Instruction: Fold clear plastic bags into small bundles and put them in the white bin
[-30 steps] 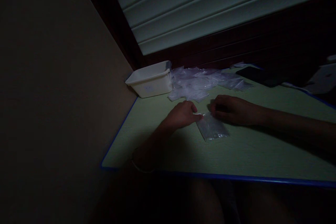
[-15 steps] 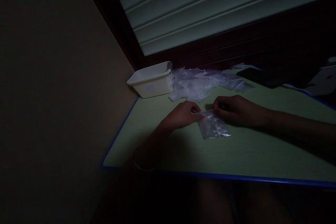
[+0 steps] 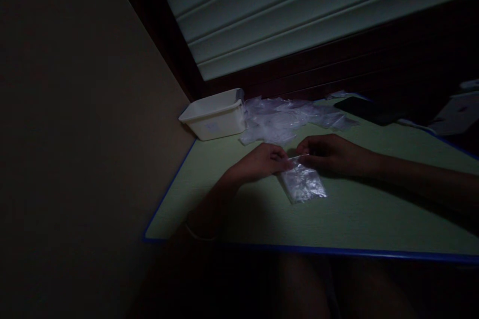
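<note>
A small clear plastic bag [image 3: 304, 182] lies over the pale green table [image 3: 359, 224], its top edge between my two hands. My left hand [image 3: 262, 162] is closed on the bag's upper left corner, thumb and fingers together. On the other side, my right hand [image 3: 329, 154] pinches the upper right part of the same bag. The fingertips of both hands are close together. What the bag contains is too dim to make out.
Behind my hands lies a heap of clear plastic bags [image 3: 277, 119]. A white bin [image 3: 220, 122] stands left of it, near the wall. A dark flat object [image 3: 366, 109] lies at the back right. Blue edging [image 3: 299, 249] borders the table.
My right hand has shifted slightly left, nearer my left hand. The bag's lower edge has moved a little toward me, and its surface catches more light.
</note>
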Available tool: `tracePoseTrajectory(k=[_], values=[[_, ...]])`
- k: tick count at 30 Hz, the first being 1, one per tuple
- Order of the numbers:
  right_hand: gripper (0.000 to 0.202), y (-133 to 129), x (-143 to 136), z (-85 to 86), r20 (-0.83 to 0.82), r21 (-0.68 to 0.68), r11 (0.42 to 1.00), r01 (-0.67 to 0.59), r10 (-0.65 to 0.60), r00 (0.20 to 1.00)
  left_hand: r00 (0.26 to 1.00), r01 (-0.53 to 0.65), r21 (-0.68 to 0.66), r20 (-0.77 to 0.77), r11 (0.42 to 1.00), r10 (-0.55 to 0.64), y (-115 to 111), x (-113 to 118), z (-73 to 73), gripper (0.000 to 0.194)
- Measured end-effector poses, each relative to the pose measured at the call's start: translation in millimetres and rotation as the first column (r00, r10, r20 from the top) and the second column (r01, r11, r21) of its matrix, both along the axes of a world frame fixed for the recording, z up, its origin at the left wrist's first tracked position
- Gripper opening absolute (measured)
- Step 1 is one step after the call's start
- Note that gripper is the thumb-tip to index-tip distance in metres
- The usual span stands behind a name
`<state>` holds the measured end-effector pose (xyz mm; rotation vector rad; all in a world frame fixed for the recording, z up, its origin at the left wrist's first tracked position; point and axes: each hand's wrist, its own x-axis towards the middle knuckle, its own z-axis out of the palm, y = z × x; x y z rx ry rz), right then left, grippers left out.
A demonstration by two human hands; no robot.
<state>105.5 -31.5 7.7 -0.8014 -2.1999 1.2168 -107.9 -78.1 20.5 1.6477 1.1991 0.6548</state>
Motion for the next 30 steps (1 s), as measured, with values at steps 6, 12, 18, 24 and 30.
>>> tracePoseTrajectory(k=[6, 12, 18, 24, 30], values=[[0.030, -4, -1, 7.6, -0.063, -0.229, 0.973, -0.021, 0.007, 0.998, 0.996, 0.081, -0.078, 0.039, 0.994, -0.078, -4, 1, 7.7, 0.030], [0.029, -4, 0, 8.0, -0.068, -0.260, 0.963, -0.068, 0.052, 0.996, 0.996, 0.086, -0.040, 0.008, 0.995, -0.086, -6, 2, 8.9, 0.030], [0.028, -5, 0, 7.8, -0.010, -0.192, 0.979, -0.065, 0.064, 0.998, 0.997, 0.055, -0.006, 0.061, 0.998, -0.055, -5, 5, 4.6, 0.026], [0.035, -6, 0, 7.4, -0.093, -0.202, 0.979, 0.026, -0.046, 0.995, 0.997, 0.000, -0.009, 0.073, 1.000, 0.001, -8, 9, 9.3, 0.024], [0.036, -7, -2, 11.9, -0.123, -0.387, 0.922, 0.018, -0.071, 0.990, 0.949, -0.259, 0.065, 0.203, 0.964, 0.241, -1, 10, 8.6, 0.024]])
